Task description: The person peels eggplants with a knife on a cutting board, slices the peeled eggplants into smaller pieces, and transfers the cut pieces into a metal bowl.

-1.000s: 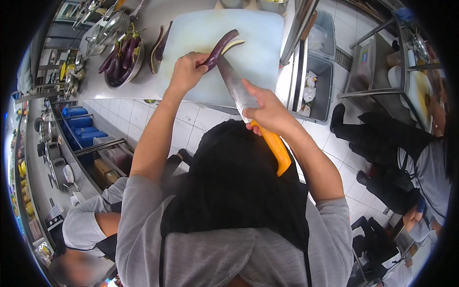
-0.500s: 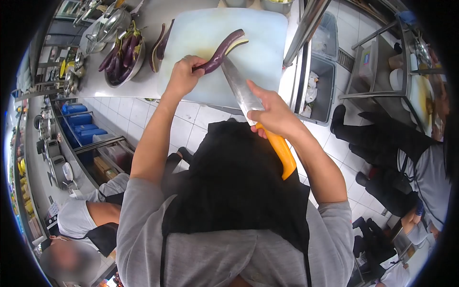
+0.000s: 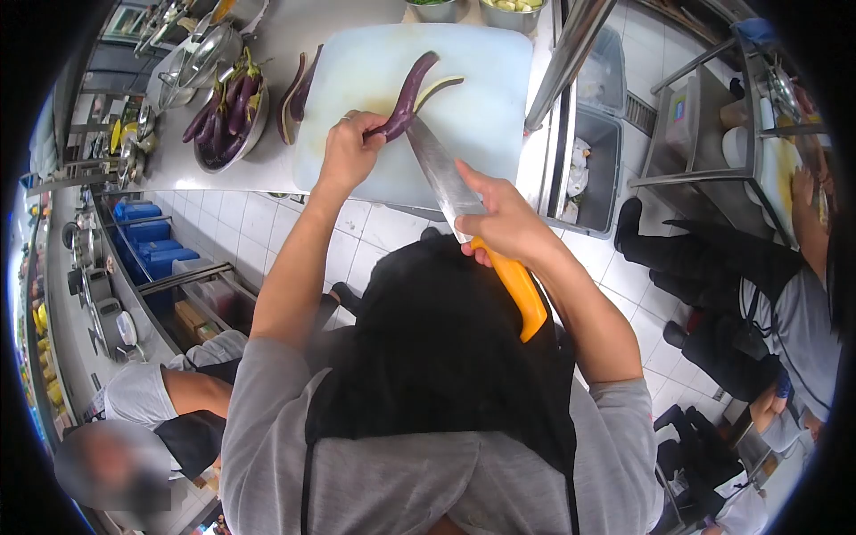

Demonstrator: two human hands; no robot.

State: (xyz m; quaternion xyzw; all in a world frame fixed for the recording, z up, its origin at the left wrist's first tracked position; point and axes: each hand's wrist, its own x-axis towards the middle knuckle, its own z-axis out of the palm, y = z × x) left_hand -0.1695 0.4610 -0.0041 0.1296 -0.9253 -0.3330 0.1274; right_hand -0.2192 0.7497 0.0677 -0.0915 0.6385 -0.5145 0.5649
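With our left hand [image 3: 351, 152] we pinch the near end of a purple eggplant [image 3: 411, 96], which extends forward from our fingers over the pale cutting board [image 3: 490, 116]. Its far part is split, a pale-fleshed strip [image 3: 443, 85] standing away on the side toward our right hand [image 3: 506, 221]. That hand is closed around the orange-handled knife [image 3: 443, 174], whose tip meets the eggplant where the split begins. On the desk [image 3: 281, 53], left of our left hand, we have cut pieces [image 3: 289, 100] beside the board, then a metal bowl [image 3: 254, 140] of whole eggplants [image 3: 237, 100].
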